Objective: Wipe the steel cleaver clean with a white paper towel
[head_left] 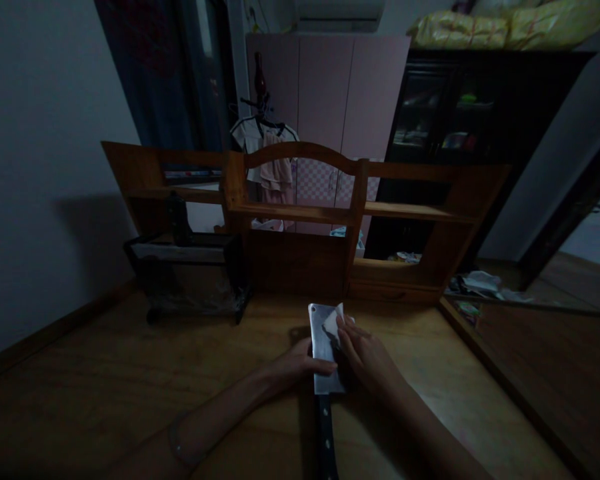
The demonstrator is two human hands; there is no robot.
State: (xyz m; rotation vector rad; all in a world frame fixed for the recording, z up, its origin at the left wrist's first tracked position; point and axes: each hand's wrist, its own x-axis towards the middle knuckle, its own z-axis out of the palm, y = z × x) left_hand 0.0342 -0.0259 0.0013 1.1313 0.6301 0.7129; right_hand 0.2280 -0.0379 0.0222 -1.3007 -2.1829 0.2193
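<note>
Dim room. Cleaver (pixel 324 384) centre, lying over a wooden table (pixel 190 360), blade pointing away from the wearer, dark handle (pixel 325 427) running toward the bottom edge of view. A small hole is showing in the blade's far left corner.

Left hand (pixel 300 360) is gripping the blade from its left side: thumb lying across the upper face, fingers going underneath and out of sight. Grip narrow, closed on the steel. A thin bracelet (pixel 179 448) is circling that forearm.

Right hand (pixel 359 343) is holding a white paper (pixel 333 325) under its fingertips and pressing it on the far right part of the blade. Fingers bunched together, grip closed on the paper; a dark, ragged patch is showing at the paper's lower edge. Neither hand is touching the handle.

Beyond the hands, a wooden shelf (pixel 300 212) is standing along the table's far side, a drawer (pixel 395 295) sitting low on its right. Left of the cleaver, well apart, a black case (pixel 187 287) is standing on the table, a dark upright object (pixel 180 220) rising at its top; too dim to identify. Behind, clothes (pixel 253 133) are hanging before a pink cupboard (pixel 325 87); yellow bags (pixel 460 30) are resting on a black cabinet (pixel 510 107).
</note>
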